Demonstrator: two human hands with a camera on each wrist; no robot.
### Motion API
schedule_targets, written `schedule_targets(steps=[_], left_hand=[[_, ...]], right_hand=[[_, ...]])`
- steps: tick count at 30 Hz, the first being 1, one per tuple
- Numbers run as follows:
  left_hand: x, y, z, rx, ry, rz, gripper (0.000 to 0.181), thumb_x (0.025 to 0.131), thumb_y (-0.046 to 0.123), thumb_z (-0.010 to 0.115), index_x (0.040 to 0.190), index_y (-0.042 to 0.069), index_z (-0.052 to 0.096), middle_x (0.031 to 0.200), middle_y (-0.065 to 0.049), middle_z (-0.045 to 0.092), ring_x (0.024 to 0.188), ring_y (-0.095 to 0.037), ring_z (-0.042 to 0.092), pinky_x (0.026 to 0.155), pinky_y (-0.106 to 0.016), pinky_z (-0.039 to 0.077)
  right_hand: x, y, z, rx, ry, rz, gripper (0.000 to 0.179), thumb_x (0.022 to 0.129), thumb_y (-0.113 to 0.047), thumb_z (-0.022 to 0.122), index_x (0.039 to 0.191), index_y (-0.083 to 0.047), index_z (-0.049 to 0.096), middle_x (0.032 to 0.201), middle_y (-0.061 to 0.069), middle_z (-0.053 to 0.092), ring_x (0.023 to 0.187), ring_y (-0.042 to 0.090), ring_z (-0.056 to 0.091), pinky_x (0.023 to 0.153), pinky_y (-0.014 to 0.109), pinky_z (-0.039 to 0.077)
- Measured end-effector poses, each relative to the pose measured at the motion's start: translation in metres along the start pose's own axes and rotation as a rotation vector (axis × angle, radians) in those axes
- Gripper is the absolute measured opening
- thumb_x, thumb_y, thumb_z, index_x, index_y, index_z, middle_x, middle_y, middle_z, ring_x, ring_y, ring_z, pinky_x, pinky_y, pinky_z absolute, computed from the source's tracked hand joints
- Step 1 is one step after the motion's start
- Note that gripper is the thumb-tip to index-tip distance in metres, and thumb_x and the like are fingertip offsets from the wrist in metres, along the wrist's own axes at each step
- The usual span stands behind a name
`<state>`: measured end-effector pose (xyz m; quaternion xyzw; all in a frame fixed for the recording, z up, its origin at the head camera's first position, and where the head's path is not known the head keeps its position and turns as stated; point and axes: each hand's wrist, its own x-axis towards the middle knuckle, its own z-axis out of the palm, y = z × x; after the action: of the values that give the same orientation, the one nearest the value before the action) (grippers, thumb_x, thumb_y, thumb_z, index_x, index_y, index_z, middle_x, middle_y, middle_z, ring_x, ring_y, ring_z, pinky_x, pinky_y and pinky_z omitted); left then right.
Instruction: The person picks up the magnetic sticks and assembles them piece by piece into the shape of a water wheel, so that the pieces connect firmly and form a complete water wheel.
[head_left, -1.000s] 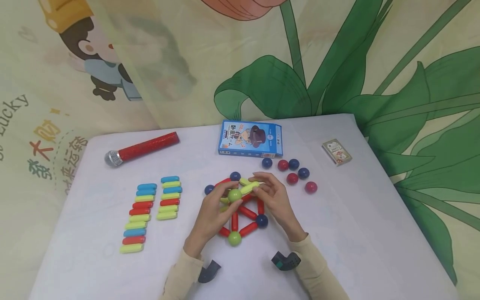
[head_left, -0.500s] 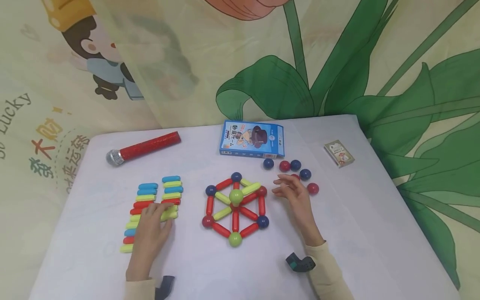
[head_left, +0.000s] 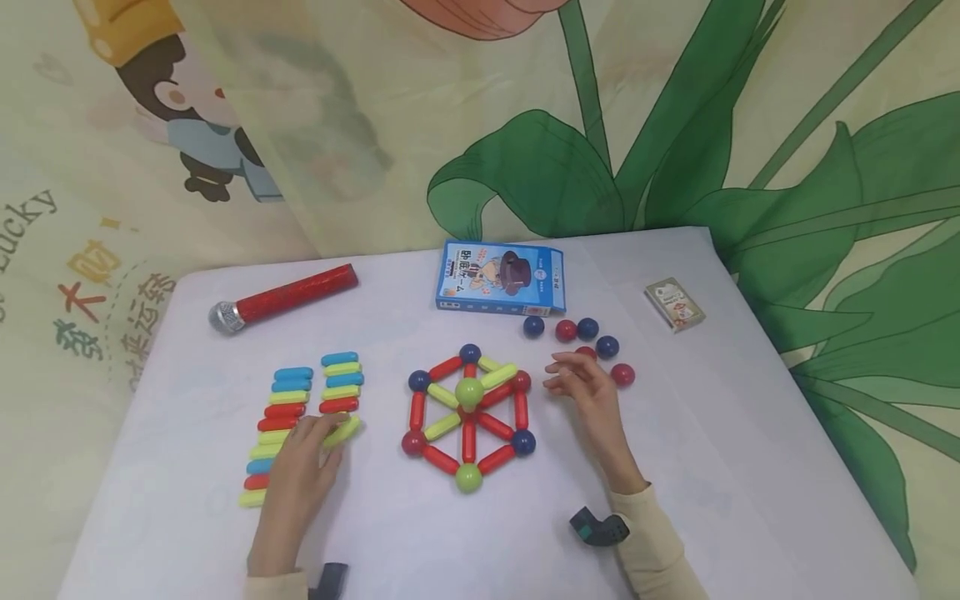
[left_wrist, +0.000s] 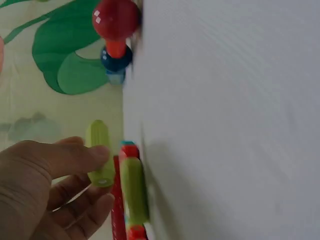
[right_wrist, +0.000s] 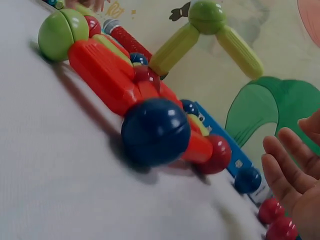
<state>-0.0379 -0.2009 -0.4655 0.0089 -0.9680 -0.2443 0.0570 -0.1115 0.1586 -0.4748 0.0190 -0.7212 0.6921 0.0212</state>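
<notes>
In the head view my left hand [head_left: 300, 467] is over the rows of magnetic rods at the left. It pinches a yellow-green magnetic rod [left_wrist: 98, 132] between thumb and fingers, lifted off the table in the left wrist view. Mid-table lies a six-sided wheel of red and yellow-green rods [head_left: 496, 459] with balls at its corners. Above its centre stands a green ball [right_wrist: 206, 16] with two yellow-green rods slanting from it. My right hand [head_left: 592, 408] hovers to the wheel's right, fingers loosely bent, holding nothing.
Two columns of blue, red and yellow-green rods [head_left: 285, 410] lie at the left. Several loose blue and red balls [head_left: 622, 375] sit beyond my right hand. Farther back are a red microphone [head_left: 296, 296], a blue box [head_left: 498, 277] and a small card box [head_left: 674, 303].
Both hands have left the ball-and-rod wheel. My left hand went left to the rods and picked up a yellow-green one; my right hand drew back to the right.
</notes>
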Motion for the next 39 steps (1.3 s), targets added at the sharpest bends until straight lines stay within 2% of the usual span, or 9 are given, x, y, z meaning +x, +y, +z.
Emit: schedule_targets(steps=[5, 9, 12, 17, 23, 27, 30, 33, 39], left_hand=[[0.016, 0.052, 0.003, -0.301, 0.16, 0.234, 0.049, 0.075, 0.001, 0.08, 0.12, 0.008, 0.06, 0.111, -0.003, 0.064, 0.1, -0.015, 0.061, 0.081, -0.03, 0.055], [0.031, 0.106, 0.01, -0.506, 0.162, 0.432, 0.049, 0.077, 0.001, 0.078, 0.122, 0.007, 0.058, 0.111, -0.003, 0.062, 0.099, -0.013, 0.06, 0.082, -0.023, 0.053], [0.039, 0.133, 0.019, -0.571, 0.168, 0.51, 0.048, 0.078, 0.001, 0.077, 0.121, 0.006, 0.057, 0.111, -0.005, 0.062, 0.098, -0.015, 0.06, 0.082, -0.027, 0.055], [0.048, 0.144, 0.031, -0.606, 0.201, 0.485, 0.05, 0.076, 0.0, 0.078, 0.121, 0.004, 0.057, 0.109, -0.007, 0.062, 0.099, -0.017, 0.061, 0.083, -0.031, 0.055], [0.051, 0.125, 0.042, -0.714, 0.162, 0.338, 0.046, 0.081, 0.008, 0.076, 0.123, 0.009, 0.056, 0.11, -0.003, 0.064, 0.103, -0.015, 0.062, 0.089, -0.037, 0.053], [0.044, 0.127, 0.037, -0.801, 0.083, 0.23, 0.044, 0.082, 0.004, 0.075, 0.122, 0.003, 0.056, 0.11, -0.012, 0.065, 0.104, -0.023, 0.063, 0.09, -0.045, 0.052], [0.04, 0.136, 0.031, -0.837, 0.018, 0.185, 0.044, 0.08, 0.0, 0.074, 0.12, -0.003, 0.055, 0.111, -0.022, 0.063, 0.105, -0.03, 0.062, 0.092, -0.046, 0.051], [0.04, 0.137, 0.032, -0.846, -0.009, 0.196, 0.043, 0.081, 0.001, 0.074, 0.12, -0.003, 0.056, 0.114, -0.022, 0.062, 0.106, -0.029, 0.062, 0.093, -0.042, 0.051], [0.039, 0.136, 0.036, -0.838, 0.014, 0.232, 0.041, 0.081, -0.002, 0.072, 0.119, -0.005, 0.056, 0.113, -0.016, 0.064, 0.103, -0.028, 0.064, 0.09, -0.037, 0.053]], right_hand=[[-0.003, -0.024, 0.02, 0.025, -0.023, -0.17, 0.028, 0.093, 0.001, 0.058, 0.12, 0.005, 0.055, 0.108, 0.024, 0.061, 0.091, 0.01, 0.068, 0.083, 0.024, 0.054], [-0.008, -0.045, 0.043, 0.089, -0.163, -0.313, 0.035, 0.089, 0.007, 0.06, 0.123, 0.007, 0.051, 0.114, 0.024, 0.059, 0.101, 0.014, 0.066, 0.087, 0.027, 0.053], [-0.01, -0.052, 0.055, 0.135, -0.207, -0.355, 0.037, 0.088, 0.009, 0.06, 0.123, 0.01, 0.049, 0.116, 0.019, 0.059, 0.104, 0.015, 0.064, 0.087, 0.028, 0.053], [-0.006, -0.048, 0.054, 0.118, -0.113, -0.393, 0.037, 0.086, 0.011, 0.062, 0.12, 0.011, 0.049, 0.112, 0.018, 0.06, 0.104, 0.014, 0.064, 0.087, 0.027, 0.054], [0.008, -0.03, 0.031, -0.087, 0.072, -0.335, 0.039, 0.084, 0.013, 0.063, 0.121, 0.009, 0.051, 0.112, 0.024, 0.06, 0.104, 0.013, 0.062, 0.087, 0.022, 0.052], [0.008, -0.014, 0.025, -0.277, 0.018, -0.272, 0.04, 0.084, 0.007, 0.067, 0.122, 0.007, 0.053, 0.11, 0.02, 0.064, 0.1, 0.023, 0.065, 0.086, 0.029, 0.054], [0.009, 0.003, 0.026, -0.408, -0.04, -0.308, 0.042, 0.083, 0.003, 0.07, 0.122, 0.001, 0.055, 0.108, 0.014, 0.067, 0.096, 0.025, 0.067, 0.083, 0.034, 0.056], [0.011, 0.015, 0.026, -0.472, -0.055, -0.341, 0.044, 0.082, 0.0, 0.072, 0.123, -0.005, 0.056, 0.107, 0.01, 0.069, 0.094, 0.021, 0.067, 0.082, 0.034, 0.056], [0.01, 0.017, 0.021, -0.477, -0.043, -0.282, 0.048, 0.084, -0.005, 0.071, 0.128, -0.007, 0.053, 0.109, 0.007, 0.068, 0.098, 0.02, 0.066, 0.085, 0.036, 0.055]])
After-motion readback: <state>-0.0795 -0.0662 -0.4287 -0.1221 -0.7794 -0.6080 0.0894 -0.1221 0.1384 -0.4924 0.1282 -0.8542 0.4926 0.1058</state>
